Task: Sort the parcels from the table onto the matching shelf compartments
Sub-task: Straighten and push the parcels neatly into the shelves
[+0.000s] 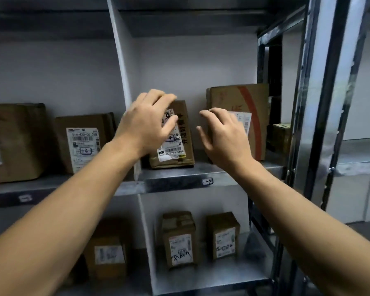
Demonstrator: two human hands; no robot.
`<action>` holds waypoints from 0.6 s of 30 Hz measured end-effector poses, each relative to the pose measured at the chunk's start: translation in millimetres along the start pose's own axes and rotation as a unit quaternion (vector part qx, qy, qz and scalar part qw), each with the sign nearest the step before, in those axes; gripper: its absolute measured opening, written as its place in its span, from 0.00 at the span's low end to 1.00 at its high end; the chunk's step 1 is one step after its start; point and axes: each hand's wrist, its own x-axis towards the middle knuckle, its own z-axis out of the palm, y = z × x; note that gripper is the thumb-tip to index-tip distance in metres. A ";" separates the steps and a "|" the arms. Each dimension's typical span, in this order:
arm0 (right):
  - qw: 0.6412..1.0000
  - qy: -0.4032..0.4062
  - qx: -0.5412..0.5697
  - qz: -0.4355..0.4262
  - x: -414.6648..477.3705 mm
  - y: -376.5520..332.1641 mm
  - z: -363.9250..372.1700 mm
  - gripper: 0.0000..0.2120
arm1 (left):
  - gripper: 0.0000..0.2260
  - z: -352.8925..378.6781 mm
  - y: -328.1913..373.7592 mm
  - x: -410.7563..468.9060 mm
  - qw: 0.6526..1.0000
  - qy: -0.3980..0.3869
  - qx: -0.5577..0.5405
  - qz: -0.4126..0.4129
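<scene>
Small brown cardboard parcel [179, 150] stands on grey metal shelf [175, 184], looks placed. Left hand [145, 129] grip loose against it, right hand [224, 142] grip wide, empty. How many remain: can't tell.

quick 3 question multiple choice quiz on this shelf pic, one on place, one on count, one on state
1. The red-striped box stands: A) right of the small parcel, B) on the shelf below, C) left of the divider.
2. Brown boxes in the lower right compartment: A) one, B) two, C) four.
3. The right hand is: A) clenched, B) gripping a box, C) open.
Answers: A, both share one compartment; B, two stand side by side; C, its fingers are spread.
</scene>
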 end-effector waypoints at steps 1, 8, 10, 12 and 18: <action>1.000 -0.002 -0.002 -0.004 -5.3 -11.8 1.3 0.19 | 0.18 -4.6 -1.5 -10.6 1.000 0.003 0.017 0.011; 0.999 -0.045 0.006 -0.029 -54.0 -110.8 15.3 0.20 | 0.19 -52.0 -44.5 -116.3 0.997 0.004 0.072 -0.003; 0.997 -0.061 0.022 -0.040 -71.4 -146.3 24.5 0.19 | 0.19 -68.1 -65.6 -160.5 0.996 -0.001 0.085 -0.037; 0.994 -0.085 0.040 -0.052 -89.1 -185.2 37.3 0.18 | 0.19 -85.0 -86.5 -207.7 0.991 -0.024 0.100 -0.080; 0.973 -0.192 0.096 -0.083 -146.3 -317.9 84.7 0.18 | 0.21 -146.9 -133.3 -353.8 0.958 -0.130 0.159 -0.201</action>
